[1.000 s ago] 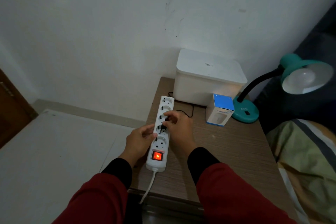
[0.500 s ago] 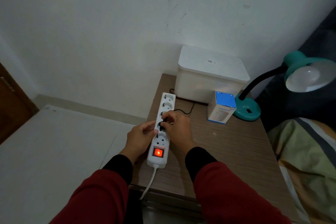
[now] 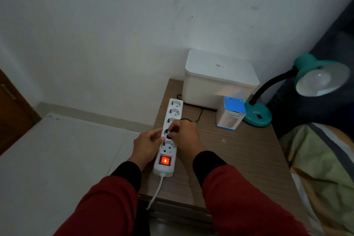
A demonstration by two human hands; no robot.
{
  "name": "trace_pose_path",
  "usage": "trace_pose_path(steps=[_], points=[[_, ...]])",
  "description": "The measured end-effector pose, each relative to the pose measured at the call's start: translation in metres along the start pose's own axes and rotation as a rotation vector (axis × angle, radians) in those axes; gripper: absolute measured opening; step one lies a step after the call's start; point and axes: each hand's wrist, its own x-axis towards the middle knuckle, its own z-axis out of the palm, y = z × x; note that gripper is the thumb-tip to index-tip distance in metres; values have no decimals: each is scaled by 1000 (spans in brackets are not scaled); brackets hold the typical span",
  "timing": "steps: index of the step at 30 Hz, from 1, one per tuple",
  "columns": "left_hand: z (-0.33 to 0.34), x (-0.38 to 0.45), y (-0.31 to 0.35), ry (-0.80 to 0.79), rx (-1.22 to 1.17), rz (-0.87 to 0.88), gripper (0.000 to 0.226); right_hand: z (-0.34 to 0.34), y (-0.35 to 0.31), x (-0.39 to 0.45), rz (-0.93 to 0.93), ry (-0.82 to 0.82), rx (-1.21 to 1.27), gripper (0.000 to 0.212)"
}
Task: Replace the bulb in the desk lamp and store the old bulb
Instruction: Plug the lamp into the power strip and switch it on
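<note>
A teal desk lamp [image 3: 258,116] stands at the table's back right, its black neck arching to a shade with a white unlit bulb [image 3: 318,80]. A white power strip [image 3: 173,109] with a glowing red switch lies along the left side of the wooden table [image 3: 239,155]. My left hand [image 3: 147,143] steadies the strip's left edge. My right hand [image 3: 184,135] pinches a black plug [image 3: 168,136] seated in the strip's socket; its black cord [image 3: 199,116] runs back toward the lamp. A small blue-and-white box [image 3: 230,113] stands beside the lamp base.
A large white lidded box [image 3: 218,78] sits against the wall at the back of the table. A bed with a striped blanket [image 3: 321,159] borders the table on the right. White floor lies to the left, with a brown door [image 3: 11,113] at the far left.
Both hands stay on the strip; my right fingers have closed tighter around the black plug. The view has shifted slightly.
</note>
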Motion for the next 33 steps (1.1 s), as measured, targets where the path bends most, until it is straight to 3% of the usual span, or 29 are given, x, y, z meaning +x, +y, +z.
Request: trace_pose_path(steps=[6, 10, 14, 25, 33], points=[[-11, 1, 26, -81, 389, 24, 36, -27, -8, 1, 8, -229, -150, 62], [-22, -3, 51, -134, 683, 48, 38, -55, -11, -1, 24, -259, -321, 47], [-31, 2, 70, -150, 791, -3, 42, -84, -20, -8, 94, -372, -574, 34], [-26, -2, 155, -40, 925, 110, 42, -179, -28, -20, 174, -277, -672, 46], [20, 4, 216, -102, 975, 196, 32, -255, 13, -24, 263, -150, -633, 42]])
